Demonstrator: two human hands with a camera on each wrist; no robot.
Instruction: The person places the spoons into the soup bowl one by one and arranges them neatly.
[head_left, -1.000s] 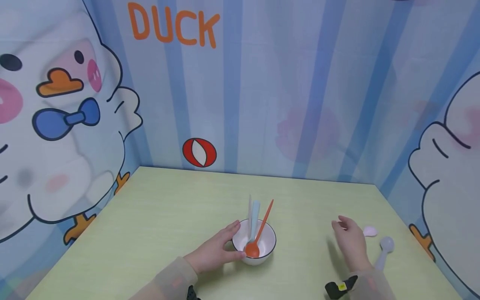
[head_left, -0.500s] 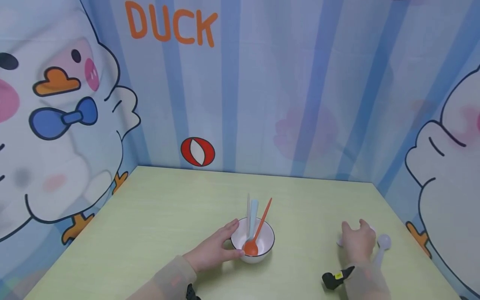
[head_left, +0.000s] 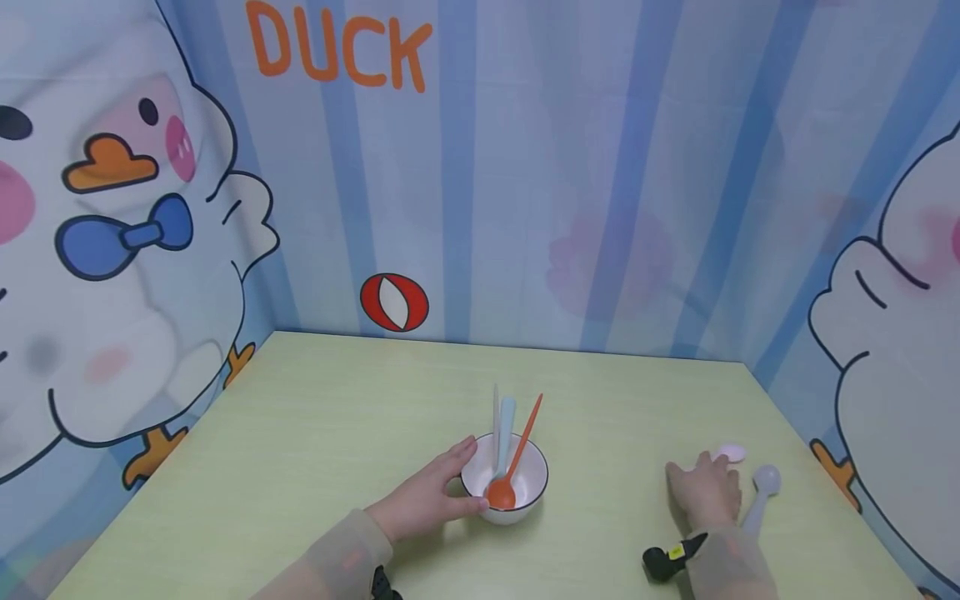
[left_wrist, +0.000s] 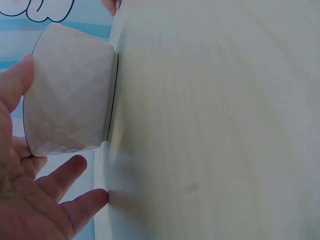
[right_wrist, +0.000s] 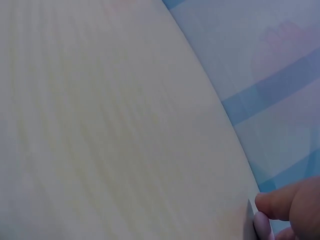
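Striped backdrop (head_left: 517, 167) with duck prints walls in the pale yellow-green table (head_left: 360, 400). Left hand (head_left: 429, 493) grips the white bowl (head_left: 504, 517) at its rim between thumb and index finger, other fingers spread below, covering part of the rim. Right hand (head_left: 707, 493) is low at the table's right side, fingers bent; cannot tell whether it pinches anything. Bowl sits upright near table centre; leaning in it are an orange spoon (head_left: 501, 494), a pale blue utensil (head_left: 507, 421) and a thin whitish handle (head_left: 496, 417). Lilac spoon (head_left: 761, 500) lies just right of the right hand, sleeve near its handle end. Pink spoon (head_left: 730, 452) lies beyond the right fingertips, mostly blocked by that hand.
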